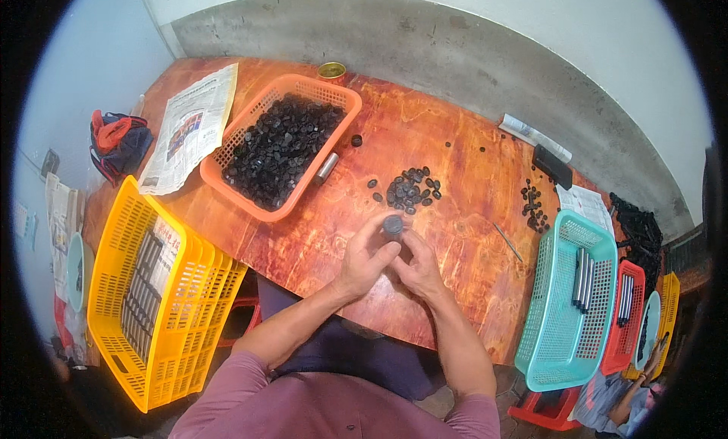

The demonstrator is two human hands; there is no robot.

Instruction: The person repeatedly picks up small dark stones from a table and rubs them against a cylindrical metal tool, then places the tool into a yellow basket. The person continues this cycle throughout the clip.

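Note:
A short dark cylinder [393, 227] points its round end up between my two hands, near the table's front edge. My left hand [365, 258] wraps it from the left, thumb across the front. On its other side my right hand [418, 264] closes around it, fingers against the cylinder. The lower part of it is hidden by my hands. Just beyond them lies a loose pile of small black oval pieces [409, 190]. An orange basket [215, 177] at the far left is filled with similar black pieces [288, 147].
Yellow crates [193, 287] with dark tubes stand at the left. On the right are a turquoise basket [557, 318] with tubes, a red basket [633, 318] and a phone [552, 166]. A thin rod [508, 242] lies nearby. Another person's arm [626, 405] shows lower right.

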